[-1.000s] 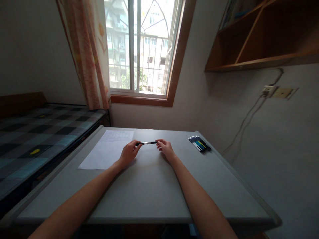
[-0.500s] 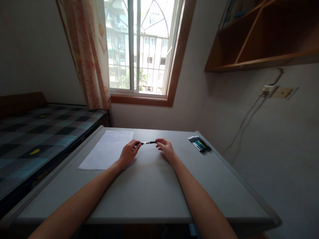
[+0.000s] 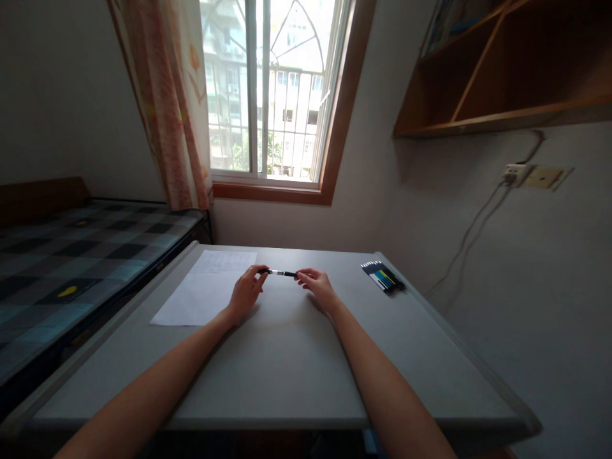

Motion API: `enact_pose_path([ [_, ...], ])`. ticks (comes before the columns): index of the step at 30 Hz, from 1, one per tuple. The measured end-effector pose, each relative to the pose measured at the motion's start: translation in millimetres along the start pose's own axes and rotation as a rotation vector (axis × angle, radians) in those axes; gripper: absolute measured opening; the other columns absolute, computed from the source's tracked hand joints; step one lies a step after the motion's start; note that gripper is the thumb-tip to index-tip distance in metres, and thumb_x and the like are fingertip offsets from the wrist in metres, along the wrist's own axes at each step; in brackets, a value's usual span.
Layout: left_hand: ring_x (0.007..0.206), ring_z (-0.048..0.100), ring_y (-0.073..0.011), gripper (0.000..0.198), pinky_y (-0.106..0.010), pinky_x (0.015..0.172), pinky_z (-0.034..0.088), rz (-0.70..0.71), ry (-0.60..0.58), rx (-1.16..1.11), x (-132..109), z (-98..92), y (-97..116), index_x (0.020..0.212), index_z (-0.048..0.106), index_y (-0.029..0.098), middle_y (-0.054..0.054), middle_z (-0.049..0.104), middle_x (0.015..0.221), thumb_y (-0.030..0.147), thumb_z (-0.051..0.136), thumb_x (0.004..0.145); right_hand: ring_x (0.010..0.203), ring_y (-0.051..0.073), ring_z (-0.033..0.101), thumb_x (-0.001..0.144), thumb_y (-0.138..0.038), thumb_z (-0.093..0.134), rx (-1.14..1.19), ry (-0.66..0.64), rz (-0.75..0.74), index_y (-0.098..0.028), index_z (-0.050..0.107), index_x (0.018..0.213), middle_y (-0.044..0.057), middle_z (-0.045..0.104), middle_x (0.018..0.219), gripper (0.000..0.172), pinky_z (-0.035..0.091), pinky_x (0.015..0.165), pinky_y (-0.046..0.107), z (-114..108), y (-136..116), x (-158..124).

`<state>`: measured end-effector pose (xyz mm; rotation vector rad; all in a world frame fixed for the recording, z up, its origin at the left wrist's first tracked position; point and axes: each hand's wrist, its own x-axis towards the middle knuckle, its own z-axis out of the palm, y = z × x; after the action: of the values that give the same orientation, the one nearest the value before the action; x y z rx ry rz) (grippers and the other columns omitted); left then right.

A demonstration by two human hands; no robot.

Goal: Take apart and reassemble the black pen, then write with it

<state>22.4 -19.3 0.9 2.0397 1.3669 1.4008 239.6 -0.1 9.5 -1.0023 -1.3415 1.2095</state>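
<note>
Between my two hands a black pen (image 3: 277, 273) with a clear middle section is held level over the table. My left hand (image 3: 245, 290) pinches its left end between thumb and fingers. Its right end is gripped by the thumb and fingertips of my right hand (image 3: 317, 287). A white sheet of paper (image 3: 194, 296) lies flat on the table beside my left hand, with faint print along its far part. To the right of my right hand, several dark pens (image 3: 382, 278) lie side by side in a row, some blue and yellow showing among them.
The grey table (image 3: 268, 376) has raised side edges. A bed (image 3: 95, 255) with a checked cover stands along the left. A wooden shelf (image 3: 502, 115) hangs on the right wall above a socket (image 3: 516, 173) with a trailing cable. Behind the table is a barred window (image 3: 291, 121).
The pen has tipped slightly, its left end rising and its right end dropping a little. My left fingers have lifted slightly; my right fingertips have shifted a little left. Both hands keep hold.
</note>
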Motion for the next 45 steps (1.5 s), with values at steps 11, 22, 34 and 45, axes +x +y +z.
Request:
enact_pose_path([
  [11, 0.054, 0.057, -0.0103, 0.030, -0.021, 0.053, 0.043, -0.061, -0.162, 0.063, -5, 5.7, 4, 0.097, 0.053, 0.025, 0.004, 0.062, 0.073, 0.043, 0.057, 0.074, 0.056, 0.010, 0.052, 0.056, -0.030, 0.070, -0.090, -0.107, -0.029, -0.016, 0.067, 0.076, -0.001, 0.062, 0.059, 0.024, 0.038, 0.055, 0.023, 17, -7, -9],
  [22, 0.052, 0.057, -0.0108, 0.025, -0.022, 0.052, 0.041, -0.096, -0.120, 0.061, -4, 6.8, 2, 0.091, 0.053, 0.024, 0.003, 0.062, 0.071, 0.046, 0.051, 0.079, 0.057, 0.011, 0.055, 0.067, -0.046, 0.061, -0.177, -0.138, 0.003, -0.015, 0.066, 0.073, 0.006, 0.067, 0.068, 0.032, 0.039, 0.052, 0.022, 20, -3, -8],
  [34, 0.051, 0.057, -0.0113, 0.026, -0.023, 0.053, 0.042, -0.125, -0.130, 0.047, -5, 6.1, 0, 0.093, 0.054, 0.024, 0.003, 0.063, 0.070, 0.045, 0.050, 0.079, 0.055, 0.011, 0.055, 0.067, -0.046, 0.061, -0.134, -0.150, -0.047, -0.015, 0.065, 0.075, 0.006, 0.067, 0.066, 0.032, 0.041, 0.052, 0.023, 22, 5, -4],
  [45, 0.051, 0.058, -0.0105, 0.026, -0.022, 0.051, 0.042, -0.109, -0.130, 0.029, -4, 7.3, -3, 0.092, 0.053, 0.024, 0.003, 0.063, 0.072, 0.046, 0.049, 0.079, 0.054, 0.011, 0.055, 0.055, -0.033, 0.072, -0.060, -0.106, -0.048, -0.017, 0.064, 0.076, 0.001, 0.065, 0.065, 0.028, 0.040, 0.052, 0.023, 23, 7, -4],
])
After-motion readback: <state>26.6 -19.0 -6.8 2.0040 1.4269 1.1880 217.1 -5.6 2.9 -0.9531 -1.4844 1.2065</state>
